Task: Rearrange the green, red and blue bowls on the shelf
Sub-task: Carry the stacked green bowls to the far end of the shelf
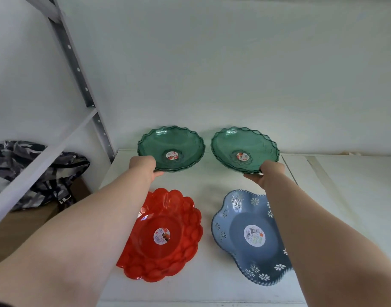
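Two stacks of clear green bowls stand at the back of the white shelf [208,182]: the left green stack [181,142] and the right green stack [252,140]. My left hand [144,166] grips the near rim of the left stack. My right hand [268,173] grips the near rim of the right stack, fingers underneath. Both stacks tilt toward me. In front, a red scalloped bowl [165,238] lies at the near left. A blue bowl with white flowers [250,235] lies at the near right, partly behind my right forearm.
The white wall rises right behind the green stacks. A grey perforated shelf post [83,85] and a slanted white rail [41,160] stand at the left. Beyond them lies a camouflage bag [24,160] on a brown surface. More white shelf stretches to the right.
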